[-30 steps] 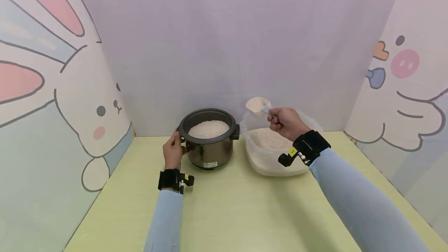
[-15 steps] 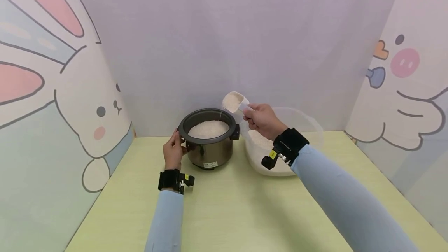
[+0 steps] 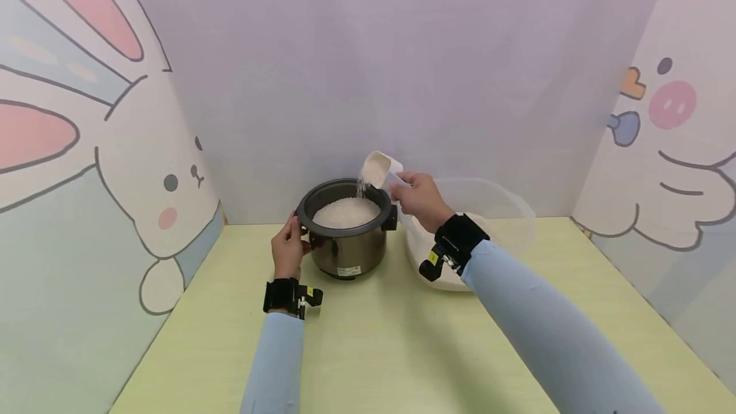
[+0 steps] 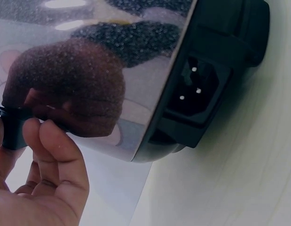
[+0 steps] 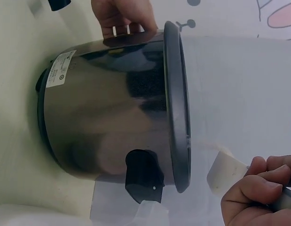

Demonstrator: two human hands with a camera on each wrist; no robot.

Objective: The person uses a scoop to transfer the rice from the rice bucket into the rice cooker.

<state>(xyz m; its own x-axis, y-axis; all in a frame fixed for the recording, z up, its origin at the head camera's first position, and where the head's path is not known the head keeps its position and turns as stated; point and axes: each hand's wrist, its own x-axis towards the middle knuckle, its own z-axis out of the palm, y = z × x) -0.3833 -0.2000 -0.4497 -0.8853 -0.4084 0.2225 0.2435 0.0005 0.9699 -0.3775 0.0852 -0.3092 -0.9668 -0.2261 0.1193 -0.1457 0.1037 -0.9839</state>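
My right hand [image 3: 422,202] grips the handle of a white measuring scoop [image 3: 381,168], tilted over the right side of a rice cooker's rim. Grains stream from the scoop's lip into the dark rice cooker [image 3: 359,251]. White rice [image 3: 346,212] lies heaped inside its pot, and no lid is on it. At the cooker's left, my left hand [image 3: 286,251] holds the black side handle [image 4: 14,129], fingers curled at it in the left wrist view. In the right wrist view the scoop [image 5: 225,173] is beside the cooker's rim.
A translucent plastic tub [image 3: 422,267] with rice stands just right of the cooker, partly behind my right arm. The cooker's power socket [image 4: 194,89] faces the left wrist camera. A pale curtain [image 3: 368,69] hangs behind the yellow-green table [image 3: 368,350].
My right hand has carried the full scoop leftward from above the tub to the cooker and tipped it, so rice now falls. The left hand has stayed on the handle.
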